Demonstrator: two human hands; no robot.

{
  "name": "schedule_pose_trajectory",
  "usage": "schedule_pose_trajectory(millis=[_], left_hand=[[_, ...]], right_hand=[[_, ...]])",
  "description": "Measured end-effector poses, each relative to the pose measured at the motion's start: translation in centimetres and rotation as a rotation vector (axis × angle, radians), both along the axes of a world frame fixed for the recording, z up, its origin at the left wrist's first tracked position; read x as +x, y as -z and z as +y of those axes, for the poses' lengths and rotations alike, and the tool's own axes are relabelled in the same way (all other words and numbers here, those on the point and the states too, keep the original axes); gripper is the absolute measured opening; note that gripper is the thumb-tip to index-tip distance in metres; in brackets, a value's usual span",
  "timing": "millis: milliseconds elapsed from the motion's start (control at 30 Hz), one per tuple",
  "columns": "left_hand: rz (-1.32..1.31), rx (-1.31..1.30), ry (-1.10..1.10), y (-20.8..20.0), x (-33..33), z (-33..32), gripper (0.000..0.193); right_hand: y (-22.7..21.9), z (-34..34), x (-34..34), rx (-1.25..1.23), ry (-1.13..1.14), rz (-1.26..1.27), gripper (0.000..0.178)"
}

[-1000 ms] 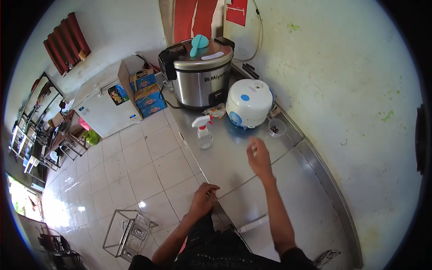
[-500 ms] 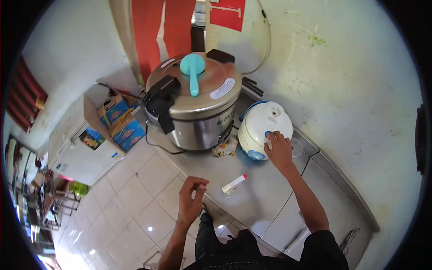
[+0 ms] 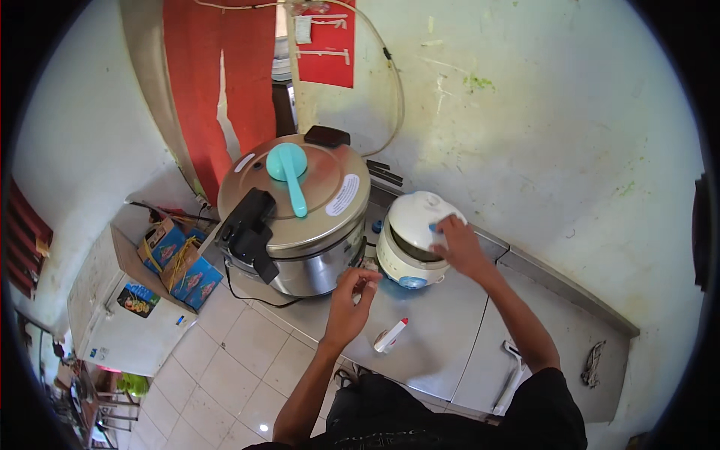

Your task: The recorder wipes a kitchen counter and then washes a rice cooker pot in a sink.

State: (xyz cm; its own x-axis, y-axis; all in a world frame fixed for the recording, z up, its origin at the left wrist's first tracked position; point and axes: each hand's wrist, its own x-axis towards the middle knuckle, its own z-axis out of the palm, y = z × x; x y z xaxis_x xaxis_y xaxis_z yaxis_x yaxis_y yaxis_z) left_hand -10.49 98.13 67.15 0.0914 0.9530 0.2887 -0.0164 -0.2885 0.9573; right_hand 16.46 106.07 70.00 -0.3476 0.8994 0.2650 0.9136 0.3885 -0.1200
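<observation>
A small white rice cooker point(image 3: 395, 257) with a blue front panel stands on the steel counter. Its rounded lid point(image 3: 414, 217) is tilted up, leaving a dark gap at the front. My right hand point(image 3: 460, 249) has its fingers at the lid's front edge, beside the blue latch. Left of the cooker and nearer to me, my left hand point(image 3: 348, 309) hangs over the counter with its fingers curled in a pinch. What they hold, if anything, is too small to make out. A white tube with a red tip point(image 3: 391, 337) lies on the counter between my forearms.
Left of the small cooker stands a large steel rice cooker point(image 3: 311, 271) with black clamps, a turquoise ladle point(image 3: 288, 166) on its lid. Blue cartons point(image 3: 196, 277) sit on a white chest point(image 3: 133, 326) at the left. A wall point(image 3: 525, 135) borders the steel counter point(image 3: 427, 360).
The small cooker's lid has gone from closed to partly raised, with my right hand at its edge. My left hand has come closer to the cookers. The whole view has shifted.
</observation>
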Motion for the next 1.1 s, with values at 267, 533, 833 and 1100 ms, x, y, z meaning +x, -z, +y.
schedule_pose_trajectory(millis=[267, 533, 833, 1100], left_hand=[[0.241, -0.040, 0.212, 4.5, 4.9, 8.3, 0.015], [0.762, 0.449, 0.228, 5.2, 7.3, 13.5, 0.026], [1.084, 0.483, 0.484, 6.3, 7.8, 16.4, 0.017], [0.998, 0.598, 0.320, 5.0, 7.9, 16.2, 0.017]], right_hand=[[-3.5, 5.7, 3.5, 0.411, 0.065, 0.262, 0.051], [-1.3, 7.9, 5.0, 0.434, 0.107, 0.463, 0.038], [7.2, 3.9, 9.6, -0.356, -0.224, 0.124, 0.015], [6.1, 3.5, 9.5, -0.128, -0.223, 0.117, 0.018]])
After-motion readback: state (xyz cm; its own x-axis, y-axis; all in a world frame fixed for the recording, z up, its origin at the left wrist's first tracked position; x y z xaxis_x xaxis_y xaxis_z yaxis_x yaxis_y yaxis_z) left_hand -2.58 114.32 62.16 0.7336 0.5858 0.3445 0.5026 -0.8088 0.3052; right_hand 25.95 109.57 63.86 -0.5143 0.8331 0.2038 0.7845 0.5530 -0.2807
